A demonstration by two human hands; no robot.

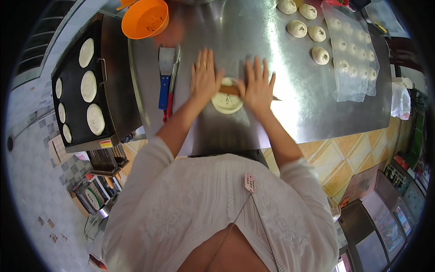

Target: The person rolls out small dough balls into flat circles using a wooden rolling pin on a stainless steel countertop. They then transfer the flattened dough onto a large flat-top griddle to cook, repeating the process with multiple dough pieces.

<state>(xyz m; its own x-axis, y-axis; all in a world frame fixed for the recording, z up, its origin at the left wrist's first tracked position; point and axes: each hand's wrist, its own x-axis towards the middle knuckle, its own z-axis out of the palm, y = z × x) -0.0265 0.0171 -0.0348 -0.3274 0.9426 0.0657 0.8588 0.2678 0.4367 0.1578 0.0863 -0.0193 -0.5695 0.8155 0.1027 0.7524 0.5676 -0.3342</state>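
A round flat piece of dough [227,104] with dark specks lies on the steel worktop in front of me. A brown wooden rolling pin [229,89] crosses it, its tapered right end showing beside my right hand. My left hand [203,78] lies flat over the pin's left part, fingers stretched forward. Over the right part rests my right hand [257,84], palm down, fingers straight and spread. Neither hand wraps round the pin. Both palms hide most of the pin's ends, and the pin covers a strip of the dough.
Left of my hands lie a blue-handled scraper [166,77] and a red-handled knife-like tool [171,88]. An orange bowl [146,19] stands behind them. A black griddle [72,104] at far left bears several flat dough rounds. Filled dough balls [297,28] sit at back right, more under clear plastic [355,54].
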